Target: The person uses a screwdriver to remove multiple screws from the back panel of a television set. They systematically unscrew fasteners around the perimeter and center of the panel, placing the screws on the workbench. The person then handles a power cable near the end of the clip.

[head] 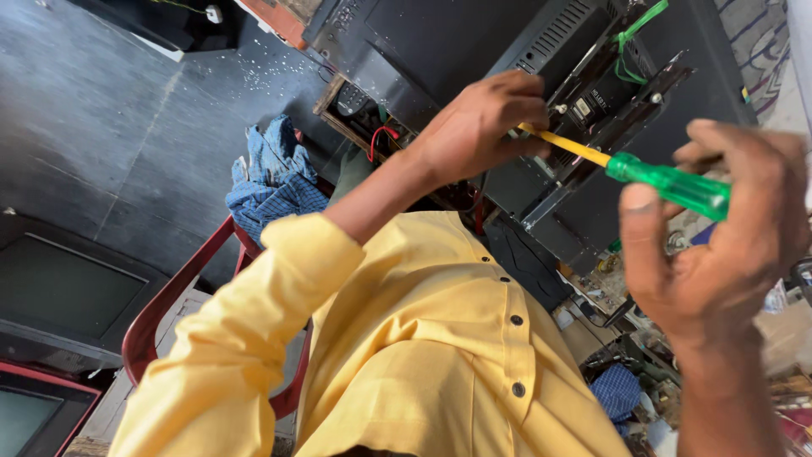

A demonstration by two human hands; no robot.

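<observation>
A screwdriver with a green see-through handle [672, 184] and a yellow shaft [565, 145] points at the open back of a black television set [440, 42]. My right hand [719, 245] grips the handle at the right. My left hand [482, 125], on a yellow-sleeved arm, pinches the shaft near its tip, against a metal bracket [592, 127] on the set. The tip itself is hidden behind my left fingers. Red wires [378, 135] and a green wire [630, 38] show on the set.
A red chair frame [165, 300] with a blue checked cloth [275, 173] stands at the left on a dark floor [93, 110]. Two old screen sets [59, 296] sit at the far left. Cluttered small parts and a blue cloth [617, 391] lie at the lower right.
</observation>
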